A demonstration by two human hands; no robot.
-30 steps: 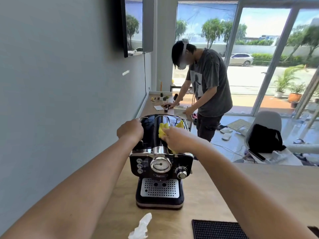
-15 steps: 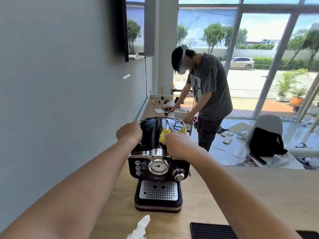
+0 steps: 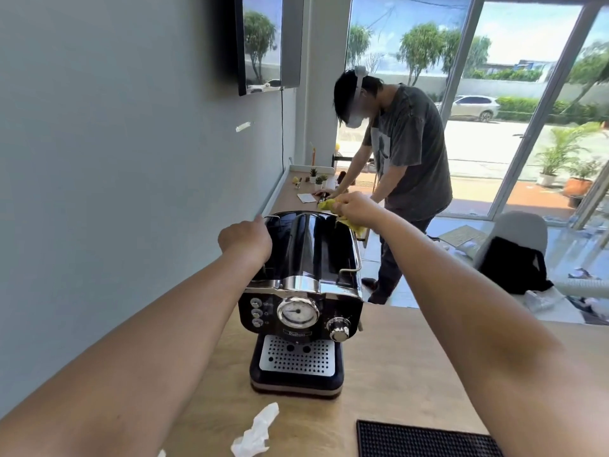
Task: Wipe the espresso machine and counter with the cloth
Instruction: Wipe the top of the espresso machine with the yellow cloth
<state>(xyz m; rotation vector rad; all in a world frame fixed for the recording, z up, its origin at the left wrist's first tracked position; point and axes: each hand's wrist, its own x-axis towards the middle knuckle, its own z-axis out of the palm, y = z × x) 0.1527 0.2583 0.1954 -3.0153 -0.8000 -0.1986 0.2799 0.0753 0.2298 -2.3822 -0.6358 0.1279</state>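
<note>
A black and chrome espresso machine [image 3: 306, 291] stands on the wooden counter [image 3: 395, 374] against the grey wall. My right hand [image 3: 357, 209] grips a yellow cloth [image 3: 329, 204] at the machine's back right top corner. My left hand [image 3: 245, 239] rests as a closed fist on the machine's top left side, holding it steady. The machine's gauge, knob and perforated drip tray face me.
A crumpled white tissue [image 3: 257, 430] lies on the counter in front of the machine. A black rubber mat [image 3: 425, 440] sits at the front right. Another person [image 3: 405, 169] leans over the far end of the counter. A chair with a black bag [image 3: 514, 258] stands right.
My right hand has slid the yellow cloth from the middle of the machine's top to its back right corner. My left hand has stayed on the left side.
</note>
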